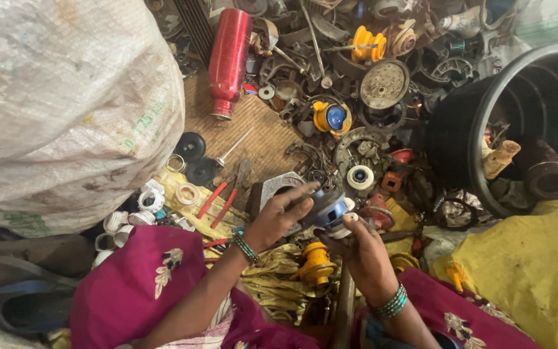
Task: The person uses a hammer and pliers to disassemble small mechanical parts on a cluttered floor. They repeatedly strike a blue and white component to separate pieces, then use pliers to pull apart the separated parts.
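Observation:
My left hand (278,216) and my right hand (364,251) hold between them a small round metal part with a blue and white plastic core (328,209). The left fingers wrap over its top and left side. From below and to the right, the right fingers pinch its white end. Both wrists wear green bead bangles. Just under the hands lies a yellow plastic part (316,262) on crumpled yellow cloth.
A big white woven sack (59,103) fills the left. A black bucket (479,129) holding scrap lies on its side at the right. Red-handled pliers (224,194), a red bottle (228,58), white rings (151,200) and several metal parts cover the woven mat.

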Tool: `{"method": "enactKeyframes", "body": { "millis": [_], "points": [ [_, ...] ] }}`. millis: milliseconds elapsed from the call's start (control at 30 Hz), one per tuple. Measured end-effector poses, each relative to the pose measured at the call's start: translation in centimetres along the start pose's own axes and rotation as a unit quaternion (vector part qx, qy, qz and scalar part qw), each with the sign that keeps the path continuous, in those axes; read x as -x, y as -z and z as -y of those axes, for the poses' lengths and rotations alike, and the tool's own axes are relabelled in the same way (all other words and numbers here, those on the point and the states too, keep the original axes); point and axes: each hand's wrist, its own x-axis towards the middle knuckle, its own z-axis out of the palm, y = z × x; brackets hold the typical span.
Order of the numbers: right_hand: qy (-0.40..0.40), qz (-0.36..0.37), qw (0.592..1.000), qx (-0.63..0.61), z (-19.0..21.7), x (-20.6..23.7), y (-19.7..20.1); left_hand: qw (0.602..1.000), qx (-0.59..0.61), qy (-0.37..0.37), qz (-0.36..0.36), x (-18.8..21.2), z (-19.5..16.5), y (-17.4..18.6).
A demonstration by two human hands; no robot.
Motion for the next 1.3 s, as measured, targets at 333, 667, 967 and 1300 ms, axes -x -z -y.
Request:
{"method": "enactKeyframes", "body": {
  "millis": [333,667,967,1300],
  "points": [
    [-0.070,-0.036,0.994,-0.079,-0.6,-0.6,1.0,0.996,-0.075,-0.056,-0.011,0.2,-0.6,-0.4],
    [-0.093,-0.049,0.989,-0.108,-2.0,-0.3,0.8,0.961,-0.229,-0.113,-0.106,0.4,0.2,-1.8],
    [-0.097,-0.070,0.986,-0.117,-2.0,-0.2,0.0,0.962,-0.226,-0.099,-0.117,0.1,1.2,-2.4],
    [-0.120,-0.034,0.988,-0.096,-1.4,-0.7,-0.7,0.997,0.009,0.013,-0.075,-0.5,3.8,-1.1]
  ]
}}
